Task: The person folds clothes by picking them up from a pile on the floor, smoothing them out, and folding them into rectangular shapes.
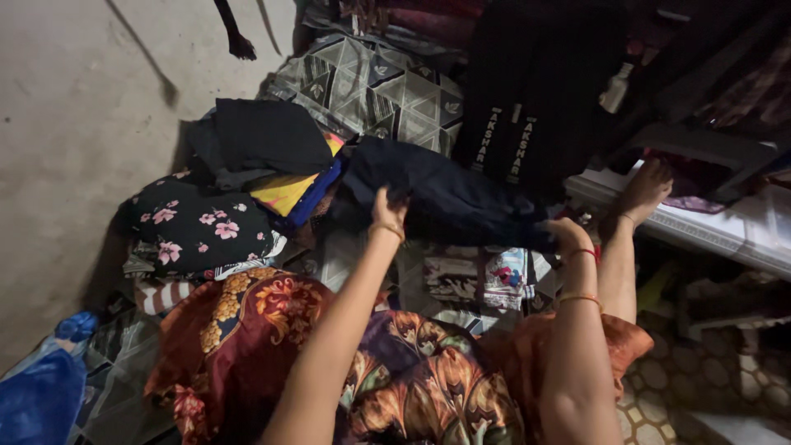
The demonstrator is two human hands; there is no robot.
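Observation:
A dark navy garment (445,198) is stretched out in front of me over a patterned floor sheet. My left hand (387,210) grips its near edge at the middle, fingers closed into the cloth. Wearing red and gold bangles, my right hand (568,235) holds the garment's right end. My lap is covered by a brown and orange flowered dress (412,379). Just right of my right arm a bare foot (647,189) rests against a white ledge (725,227).
A pile of folded clothes lies at the left: a black floral piece (194,227), a black piece (264,136), a yellow and blue cloth (292,194). A black garment with striped bands (527,99) hangs behind. A blue plastic bag (41,395) sits lower left on concrete floor (82,99).

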